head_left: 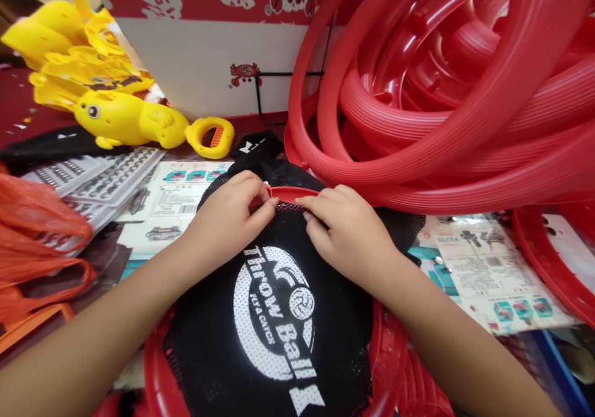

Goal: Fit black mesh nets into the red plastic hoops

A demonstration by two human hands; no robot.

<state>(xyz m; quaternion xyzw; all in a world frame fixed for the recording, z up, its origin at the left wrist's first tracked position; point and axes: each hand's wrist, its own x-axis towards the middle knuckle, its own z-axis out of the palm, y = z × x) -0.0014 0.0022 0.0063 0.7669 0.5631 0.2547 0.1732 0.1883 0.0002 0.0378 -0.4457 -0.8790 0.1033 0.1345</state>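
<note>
A black mesh net (pixel 209 355) printed with white "Throw Ball" lettering lies in front of me over a red plastic ring (pixel 388 367). At the net's far side, a short stretch of red rim (pixel 295 194) shows between my hands. My left hand (pixel 237 209) pinches the net's edge at the left end of that stretch, thumb and forefinger together. On the right, my right hand (pixel 341 231) grips the mesh edge against the rim, fingers bent and pressed together. Much of the ring under the net is hidden.
Large red ribbed rings (pixel 395 175) are piled at the back right. Yellow toy parts (pixel 125 116) lie at the back left, near trays of small round pieces (pixel 116 181). An orange plastic bag (pixel 37 231) is at the left edge. Printed card sheets (pixel 493 280) cover the table; a box (pixel 195 57) stands behind.
</note>
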